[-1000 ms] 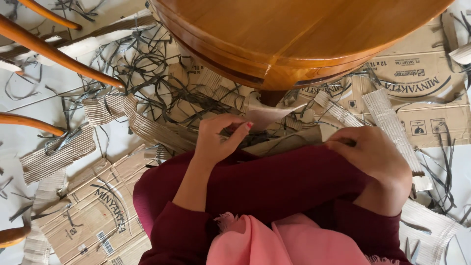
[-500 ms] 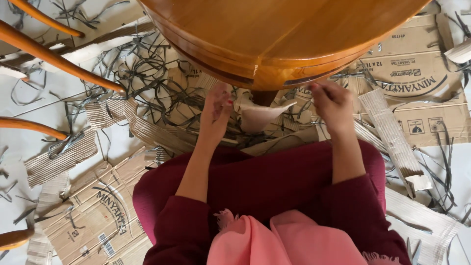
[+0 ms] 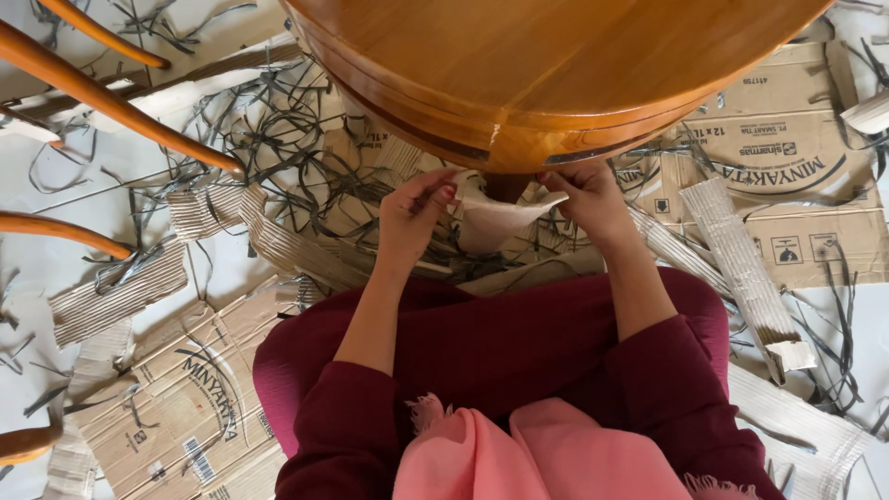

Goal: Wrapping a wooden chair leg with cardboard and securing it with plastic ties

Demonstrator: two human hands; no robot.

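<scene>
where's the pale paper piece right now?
Head view, centre: the pale paper piece is held between the left hand and right hand, just under the near edge of the round wooden table, above the person's lap.

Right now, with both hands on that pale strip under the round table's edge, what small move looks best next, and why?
Probably pull the pale strip gently taut: the left hand and right hand pinch its two ends, and it sags between them under the wooden table.

Paper strip (image 3: 500,218) between hands, under table (image 3: 556,65)
</scene>
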